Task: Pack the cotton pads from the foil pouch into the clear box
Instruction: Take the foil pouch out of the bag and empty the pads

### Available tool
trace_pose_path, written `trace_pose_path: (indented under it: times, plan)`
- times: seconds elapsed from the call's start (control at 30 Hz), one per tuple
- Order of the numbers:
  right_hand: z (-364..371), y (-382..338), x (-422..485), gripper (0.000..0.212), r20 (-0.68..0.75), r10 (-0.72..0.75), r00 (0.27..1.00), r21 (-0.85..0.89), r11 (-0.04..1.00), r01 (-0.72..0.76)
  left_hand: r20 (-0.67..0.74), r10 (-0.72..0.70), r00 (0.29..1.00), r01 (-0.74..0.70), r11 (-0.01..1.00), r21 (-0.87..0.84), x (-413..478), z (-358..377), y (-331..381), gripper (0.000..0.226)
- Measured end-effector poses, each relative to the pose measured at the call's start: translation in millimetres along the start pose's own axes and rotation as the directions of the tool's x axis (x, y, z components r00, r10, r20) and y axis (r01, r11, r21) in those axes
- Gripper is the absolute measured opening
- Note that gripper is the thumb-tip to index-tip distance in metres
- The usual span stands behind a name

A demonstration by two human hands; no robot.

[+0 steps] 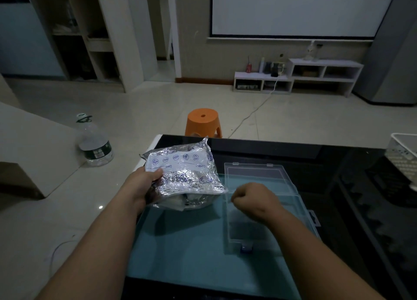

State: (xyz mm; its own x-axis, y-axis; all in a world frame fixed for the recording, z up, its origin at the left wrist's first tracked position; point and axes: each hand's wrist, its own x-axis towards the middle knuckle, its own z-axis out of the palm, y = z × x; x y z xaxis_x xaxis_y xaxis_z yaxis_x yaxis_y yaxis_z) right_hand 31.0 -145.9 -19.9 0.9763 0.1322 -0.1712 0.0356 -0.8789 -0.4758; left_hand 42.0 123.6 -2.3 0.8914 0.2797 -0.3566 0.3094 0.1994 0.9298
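The white cotton pads (pixel 178 201) are inside the crinkled silver foil pouch (pixel 182 171). Only a few pale edges show at its open mouth, which faces the person. The pouch is lifted just left of the clear plastic box (pixel 252 234), and its near corner comes close to the box's left wall.

I judge the pads to be very light, soft and easy to squash, and they probably cling together in a stack. A gentle pinch on the edge of a few pads, taken at the mouth, should be enough. The foil looks thin, slippery and noisy, so it is better held by its flat side than by the opening.

The left hand (pixel 144 182) grips the pouch at the side far from the box, with the thumb on top. The right hand (pixel 252 200) hangs over the box with fingers curled in; I cannot tell if it pinches a pad.

The box lies open on the teal glass table (pixel 180 243). Beyond the box stands an orange plastic stool (pixel 203 121).
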Motion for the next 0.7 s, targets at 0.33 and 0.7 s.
trace_pose_path:
  times: [0.33, 0.7]
  plan:
    - [9.5, -39.0, 2.4, 0.047, 0.016, -0.017, 1.000, 0.769, 0.639, -0.001, 0.171, 0.085, 0.982, -0.093, 0.995, 0.043, -2.8, -2.1, 1.2, 0.023]
    - [9.7, -45.6, -0.4, 0.025, -0.053, -0.077, 0.996, 0.750, 0.655, 0.091, 0.243, 0.140, 0.960, -0.131, 0.990, -0.053, -4.5, 1.8, -0.1, 0.044]
